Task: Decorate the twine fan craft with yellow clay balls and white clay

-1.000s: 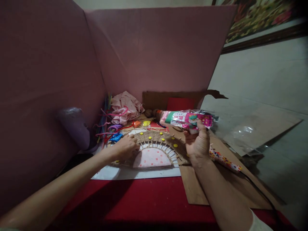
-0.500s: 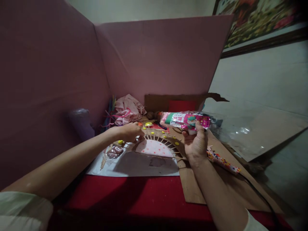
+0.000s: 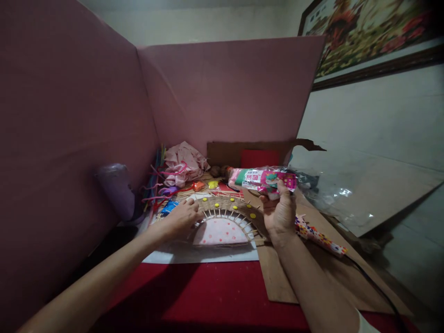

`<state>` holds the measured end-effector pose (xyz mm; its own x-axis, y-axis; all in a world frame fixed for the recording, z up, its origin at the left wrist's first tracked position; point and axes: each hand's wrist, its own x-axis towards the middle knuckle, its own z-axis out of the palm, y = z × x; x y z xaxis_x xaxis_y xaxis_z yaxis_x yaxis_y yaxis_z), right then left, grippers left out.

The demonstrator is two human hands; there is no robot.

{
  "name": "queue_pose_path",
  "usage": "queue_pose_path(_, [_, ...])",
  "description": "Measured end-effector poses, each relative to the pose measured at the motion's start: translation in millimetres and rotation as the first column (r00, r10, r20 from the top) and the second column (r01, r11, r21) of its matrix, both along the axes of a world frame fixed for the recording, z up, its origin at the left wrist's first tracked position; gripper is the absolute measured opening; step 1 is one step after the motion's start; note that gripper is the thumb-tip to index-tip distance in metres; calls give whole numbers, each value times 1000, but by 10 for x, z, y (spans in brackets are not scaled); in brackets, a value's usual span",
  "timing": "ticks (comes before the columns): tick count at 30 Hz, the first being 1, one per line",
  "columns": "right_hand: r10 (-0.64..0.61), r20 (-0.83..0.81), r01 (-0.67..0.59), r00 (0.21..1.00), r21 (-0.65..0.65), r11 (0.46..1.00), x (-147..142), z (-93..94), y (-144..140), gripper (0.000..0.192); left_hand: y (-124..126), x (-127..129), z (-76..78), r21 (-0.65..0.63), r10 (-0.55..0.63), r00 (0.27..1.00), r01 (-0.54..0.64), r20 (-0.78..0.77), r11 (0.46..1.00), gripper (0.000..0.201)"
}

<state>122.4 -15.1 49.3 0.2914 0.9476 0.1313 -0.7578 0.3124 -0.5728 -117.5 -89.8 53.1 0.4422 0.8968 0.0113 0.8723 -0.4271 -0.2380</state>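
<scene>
My right hand grips the end of a clear plastic packet with pink and green contents and a bright pink label, holding it up above the work surface. My left hand has its fingers bent down over the left part of a twine-covered arch; its fingertips are partly hidden. Yellow dots are set along the arch, and thin wooden sticks join it to a white half-disc with red spots. The half-disc lies on a white sheet.
Left of the arch are a blue packet and a purple container. Crumpled pink cloth sits behind, near orange and yellow packets. A flower-patterned tool with a black cord rests on cardboard at right.
My left hand has drawn back from the far side of the arch to its left part, uncovering the blue packet. The right hand still holds the plastic packet. The view has tilted up slightly.
</scene>
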Motion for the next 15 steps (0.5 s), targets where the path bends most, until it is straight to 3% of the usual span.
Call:
queue_pose_path(6, [-17,-3,17,1000,5,1000,-9,-8,3,39,55,-54,86,14,-14,1000,14,10,1000,17])
queue_pose_path(15, [-20,2,20,1000,1,1000,-2,-2,12,37,175,-199,13,-18,76,996,-76,36,997,26])
